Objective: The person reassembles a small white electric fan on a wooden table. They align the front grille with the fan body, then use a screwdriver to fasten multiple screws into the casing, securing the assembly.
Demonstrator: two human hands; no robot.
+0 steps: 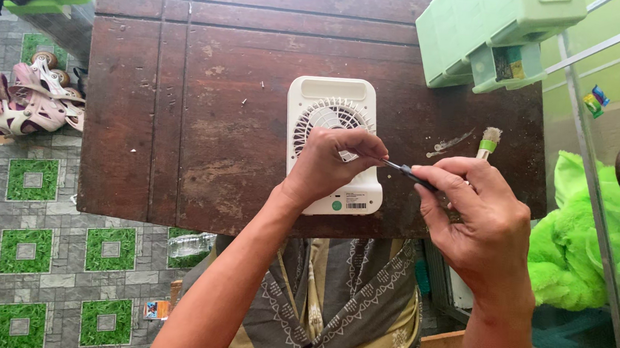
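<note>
A small white portable fan [333, 103] lies flat on the dark wooden table [183, 114], grille up. My left hand [332, 165] rests on the fan's lower half, fingers curled over it and pinching at the tip of a thin tool. My right hand [478, 218] holds a small screwdriver [408, 173] with a dark handle, its metal tip pointing left toward the fan under my left fingers. A small paintbrush [488, 141] with a green band lies on the table just behind my right hand.
A light green plastic drawer box [480, 26] stands at the table's back right. Pink roller skates [28, 96] lie on the tiled floor at left. A bright green plush thing [575, 236] sits behind a glass panel at right.
</note>
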